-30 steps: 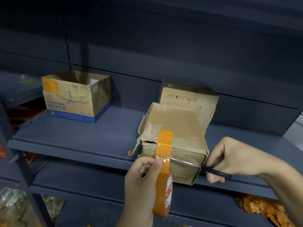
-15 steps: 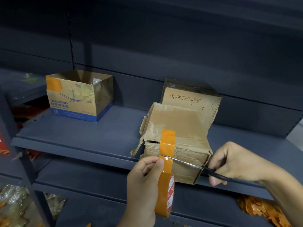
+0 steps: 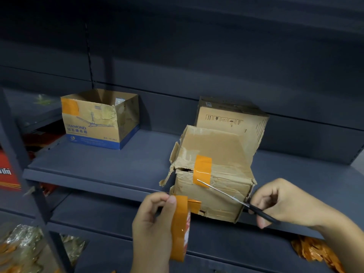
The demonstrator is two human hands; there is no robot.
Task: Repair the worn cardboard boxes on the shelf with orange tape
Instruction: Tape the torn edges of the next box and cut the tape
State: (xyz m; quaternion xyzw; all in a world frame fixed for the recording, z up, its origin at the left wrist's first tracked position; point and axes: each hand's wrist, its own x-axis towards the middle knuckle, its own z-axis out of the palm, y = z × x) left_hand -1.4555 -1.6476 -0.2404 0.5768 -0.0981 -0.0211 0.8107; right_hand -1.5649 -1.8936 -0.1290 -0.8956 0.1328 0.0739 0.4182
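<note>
Now, left to right:
Fan box (image 3: 92,123): ten o'clock on the shelf (image 3: 102,166), orange patch on its corner.
Left hand (image 3: 152,223): six o'clock, fingers and thumb curled round the orange tape roll (image 3: 180,229); light, sticky, best held by its rim.
Torn box (image 3: 214,174): centre, taped strip (image 3: 202,170) across its split edge; soft, crushed card, support it from the sides.
Right hand (image 3: 285,203): four o'clock, fingers gripping scissors (image 3: 236,200), blades nearly together, tips at the strip's lower end.

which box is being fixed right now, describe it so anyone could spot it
On the dark grey metal shelf, look at its front edge right of centre. The crumpled plain brown cardboard box there sits before a taller printed carton. Unlike the open blue-banded box far left, it has an orange tape strip over its torn top edge.
</note>
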